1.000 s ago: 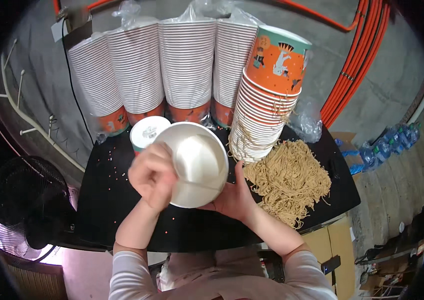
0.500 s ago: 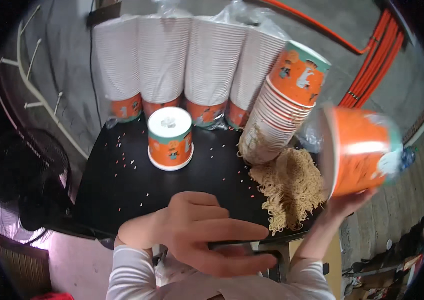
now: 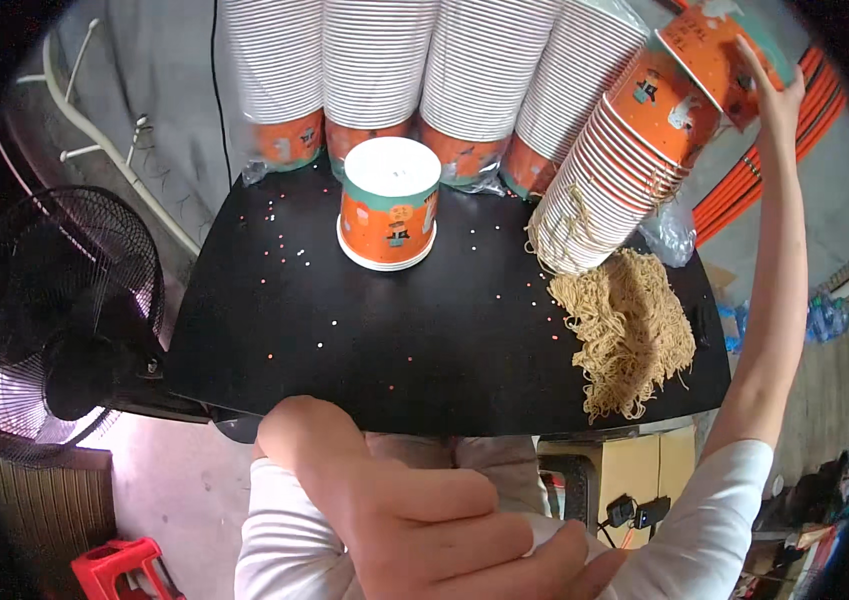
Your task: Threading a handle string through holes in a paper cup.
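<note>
At the upper right my right hand (image 3: 779, 95) grips an orange and green paper bucket (image 3: 706, 45) near its green end. Its wide rim sits at the top of a leaning stack of upside-down paper buckets (image 3: 609, 165); whether it is fully nested I cannot tell. My left hand (image 3: 454, 530) is in front of my body, low in the middle, fingers curled in, with nothing visible in them. Another upside-down paper bucket (image 3: 387, 232), white base up, stands on the black table (image 3: 244, 320). A tangled tan noodle-like heap (image 3: 634, 330) lies at the foot of the leaning stack.
Tall bagged stacks of white-rimmed buckets (image 3: 379, 70) line the table's back. Small pale and red bits dot the tabletop. To the left stand a black fan (image 3: 64, 320) and a red stool (image 3: 124, 568). Orange pipes (image 3: 734, 200) run along the right wall.
My right hand has carried the bucket up and away from me onto the leaning stack's top. My left hand has come lower and nearer my body, its fingers now curled. The view has shifted.
</note>
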A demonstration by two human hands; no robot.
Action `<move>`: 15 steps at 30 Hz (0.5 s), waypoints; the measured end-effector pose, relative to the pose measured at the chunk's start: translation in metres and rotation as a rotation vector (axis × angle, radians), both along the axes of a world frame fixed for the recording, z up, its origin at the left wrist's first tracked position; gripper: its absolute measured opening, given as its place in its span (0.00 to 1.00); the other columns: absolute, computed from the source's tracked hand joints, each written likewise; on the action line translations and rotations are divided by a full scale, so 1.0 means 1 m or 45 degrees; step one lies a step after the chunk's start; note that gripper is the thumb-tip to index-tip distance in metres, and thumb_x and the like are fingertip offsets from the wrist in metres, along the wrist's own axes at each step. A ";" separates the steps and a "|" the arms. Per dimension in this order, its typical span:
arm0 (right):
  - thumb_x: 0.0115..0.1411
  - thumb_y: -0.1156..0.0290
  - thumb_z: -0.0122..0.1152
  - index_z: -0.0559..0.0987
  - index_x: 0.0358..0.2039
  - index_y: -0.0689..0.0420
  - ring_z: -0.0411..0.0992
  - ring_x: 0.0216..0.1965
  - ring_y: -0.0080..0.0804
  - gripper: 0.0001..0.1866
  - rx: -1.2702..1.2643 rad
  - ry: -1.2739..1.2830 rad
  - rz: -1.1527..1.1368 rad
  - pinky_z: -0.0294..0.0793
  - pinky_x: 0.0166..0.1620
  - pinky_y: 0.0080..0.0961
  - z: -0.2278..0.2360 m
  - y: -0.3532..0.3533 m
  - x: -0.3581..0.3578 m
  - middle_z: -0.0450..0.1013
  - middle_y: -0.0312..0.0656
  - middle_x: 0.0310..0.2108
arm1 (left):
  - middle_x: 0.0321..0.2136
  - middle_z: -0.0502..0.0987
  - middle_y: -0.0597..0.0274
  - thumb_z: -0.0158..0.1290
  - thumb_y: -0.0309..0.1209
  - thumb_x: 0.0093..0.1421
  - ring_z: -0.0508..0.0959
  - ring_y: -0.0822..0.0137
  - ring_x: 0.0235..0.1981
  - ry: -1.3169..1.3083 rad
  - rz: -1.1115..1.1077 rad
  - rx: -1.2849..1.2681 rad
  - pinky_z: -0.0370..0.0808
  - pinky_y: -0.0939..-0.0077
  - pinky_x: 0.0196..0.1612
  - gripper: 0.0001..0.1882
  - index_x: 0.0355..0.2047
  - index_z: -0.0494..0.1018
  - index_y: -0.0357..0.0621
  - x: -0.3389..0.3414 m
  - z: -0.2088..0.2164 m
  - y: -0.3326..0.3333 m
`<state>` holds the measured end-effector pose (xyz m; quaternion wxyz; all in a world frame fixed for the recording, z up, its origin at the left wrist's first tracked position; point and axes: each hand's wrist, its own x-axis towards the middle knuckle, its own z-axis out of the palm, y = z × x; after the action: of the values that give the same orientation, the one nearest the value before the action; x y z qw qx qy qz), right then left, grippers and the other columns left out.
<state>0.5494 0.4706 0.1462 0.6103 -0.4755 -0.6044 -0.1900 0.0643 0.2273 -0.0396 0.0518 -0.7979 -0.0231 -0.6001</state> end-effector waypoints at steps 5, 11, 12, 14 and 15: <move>0.42 0.41 0.84 0.50 0.75 0.66 0.70 0.64 0.47 0.72 -0.234 -0.033 -0.177 0.73 0.63 0.41 -0.023 0.034 -0.036 0.66 0.63 0.65 | 0.18 0.75 0.79 0.70 0.34 0.43 0.63 0.82 0.13 -0.312 -0.059 0.048 0.54 0.84 0.17 0.10 0.28 0.84 0.61 0.021 0.002 0.003; 0.35 0.32 0.83 0.50 0.75 0.63 0.62 0.68 0.61 0.78 -0.317 0.035 -0.393 0.65 0.70 0.49 -0.073 0.016 -0.059 0.61 0.68 0.66 | 0.20 0.77 0.76 0.71 0.37 0.44 0.67 0.79 0.14 -0.038 -0.009 0.025 0.61 0.84 0.17 0.14 0.34 0.86 0.56 -0.012 0.001 0.001; 0.36 0.33 0.83 0.50 0.75 0.65 0.60 0.70 0.61 0.77 -0.277 0.039 -0.459 0.63 0.70 0.49 -0.091 0.008 -0.050 0.58 0.69 0.68 | 0.20 0.77 0.75 0.71 0.38 0.45 0.68 0.77 0.14 -0.067 -0.043 0.064 0.61 0.84 0.16 0.14 0.34 0.86 0.57 -0.016 0.003 0.005; 0.37 0.33 0.83 0.49 0.74 0.67 0.52 0.72 0.66 0.77 -0.205 0.079 -0.605 0.58 0.71 0.54 -0.110 0.002 -0.073 0.50 0.70 0.71 | 0.19 0.77 0.72 0.71 0.40 0.45 0.69 0.74 0.14 -0.109 -0.015 0.162 0.61 0.85 0.15 0.14 0.34 0.87 0.57 -0.033 0.012 0.006; 0.43 0.37 0.81 0.45 0.76 0.63 0.47 0.72 0.68 0.74 0.059 -0.166 -0.742 0.50 0.71 0.62 -0.123 -0.005 -0.091 0.44 0.69 0.72 | 0.24 0.80 0.68 0.67 0.36 0.48 0.68 0.76 0.15 -0.228 -0.041 0.293 0.62 0.81 0.18 0.11 0.34 0.85 0.56 -0.039 0.007 0.011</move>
<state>0.4582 0.4658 0.0234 0.5007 -0.6018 -0.4758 -0.4010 0.0257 0.2383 -0.0324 0.1310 -0.7301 0.0542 -0.6684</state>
